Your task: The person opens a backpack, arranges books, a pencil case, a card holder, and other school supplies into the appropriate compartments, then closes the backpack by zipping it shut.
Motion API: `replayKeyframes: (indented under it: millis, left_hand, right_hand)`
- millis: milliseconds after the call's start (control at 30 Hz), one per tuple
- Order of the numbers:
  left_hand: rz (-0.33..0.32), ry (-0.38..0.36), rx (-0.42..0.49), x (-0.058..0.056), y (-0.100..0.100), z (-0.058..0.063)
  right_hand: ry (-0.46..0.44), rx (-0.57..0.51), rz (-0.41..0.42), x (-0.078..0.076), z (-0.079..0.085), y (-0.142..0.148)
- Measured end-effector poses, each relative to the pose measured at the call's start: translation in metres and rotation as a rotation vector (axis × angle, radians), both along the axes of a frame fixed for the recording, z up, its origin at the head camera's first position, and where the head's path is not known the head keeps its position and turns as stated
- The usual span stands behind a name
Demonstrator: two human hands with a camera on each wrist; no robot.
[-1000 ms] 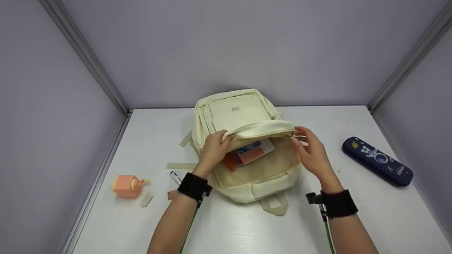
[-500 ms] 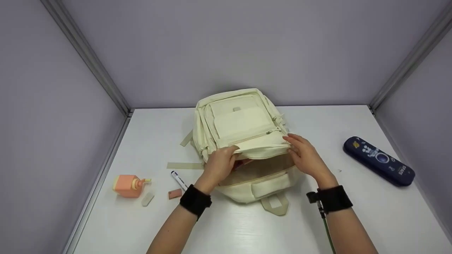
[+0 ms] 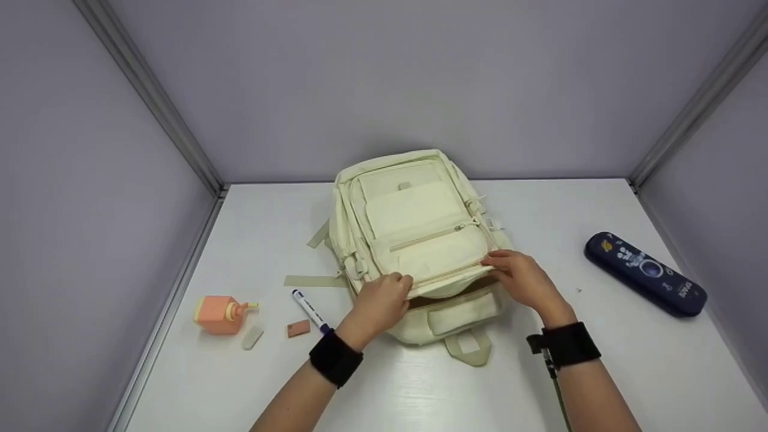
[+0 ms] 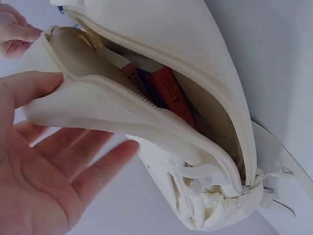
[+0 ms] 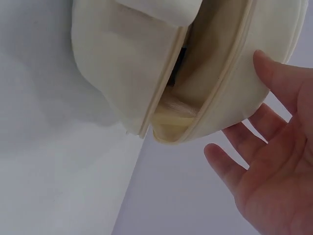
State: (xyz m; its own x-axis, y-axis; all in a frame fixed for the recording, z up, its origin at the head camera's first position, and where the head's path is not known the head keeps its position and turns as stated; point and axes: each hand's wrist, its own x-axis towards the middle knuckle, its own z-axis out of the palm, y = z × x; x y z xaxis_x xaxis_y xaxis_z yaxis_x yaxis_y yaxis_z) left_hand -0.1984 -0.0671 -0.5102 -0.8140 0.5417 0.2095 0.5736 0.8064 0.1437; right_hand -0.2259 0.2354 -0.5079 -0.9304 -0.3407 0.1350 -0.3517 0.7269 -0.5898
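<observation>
A cream backpack (image 3: 420,210) lies on the white table with its front panel up and its top zip opening facing me. My left hand (image 3: 382,303) pinches the left part of the front flap's edge, thumb on one side and fingers beneath, as the left wrist view shows. My right hand (image 3: 523,281) pinches the right corner of the same flap (image 5: 249,73) between thumb and fingers. A narrow gap stays between flap and back panel. Inside it, red-and-white boxes (image 4: 172,95) show in the left wrist view; from the head they are hidden.
At left lie an orange pump bottle (image 3: 221,315), a grey-white eraser (image 3: 252,338), a reddish-brown block (image 3: 298,328) and a white marker (image 3: 310,310) close to my left wrist. A dark blue pencil case (image 3: 645,274) lies at right. Straps (image 3: 471,351) stick out from the bag.
Both hands have drawn the front flap down toward me over the opening. The orange and red contents, visible from the head before, are now covered, and the gap has narrowed.
</observation>
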Motion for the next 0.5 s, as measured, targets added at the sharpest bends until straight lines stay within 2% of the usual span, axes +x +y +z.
replayKeyframes:
  millis: [100, 200, 400, 500]
  left_hand:
    - [0.063, -0.029, -0.096, 0.011, 0.005, -0.009]
    - [0.123, -0.097, -0.153, 0.020, 0.010, -0.018]
    - [0.198, -0.278, -0.134, 0.024, 0.018, -0.031]
    - [0.213, -0.307, -0.121, 0.022, 0.017, -0.035]
  right_hand:
    - [-0.026, 0.020, 0.010, 0.004, -0.007, 0.001]
    - [-0.076, 0.040, 0.013, 0.008, -0.013, 0.002]
    - [-0.130, 0.088, 0.002, 0.017, -0.025, 0.002]
    - [-0.140, 0.110, -0.002, 0.023, -0.029, -0.001]
